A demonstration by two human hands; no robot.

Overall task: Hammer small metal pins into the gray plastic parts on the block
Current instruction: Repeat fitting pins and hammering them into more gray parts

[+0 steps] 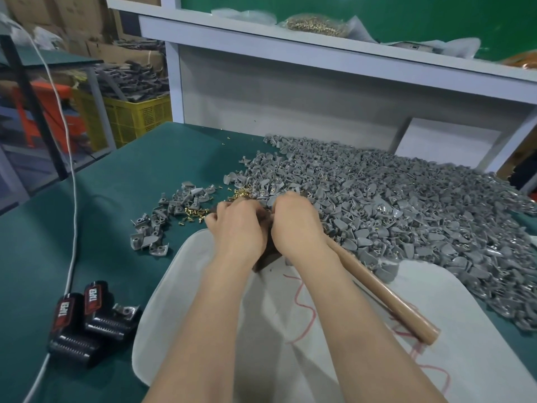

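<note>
We note block (266,258): dark brown, mostly hidden under left hand (236,228) and right hand (296,222); only lower corner and bit of top show.
Pins (194,212): small, brass-coloured, scattered loose on green tabletop (116,184) just left of block, more behind it.
Parts (406,199): gray plastic, we see huge heap spreading right and back from block; smaller loose pile (165,210) left of pins.
Hammer (383,292): pale wooden handle slanting from under right wrist toward us and rightward; head hidden from us.
</note>
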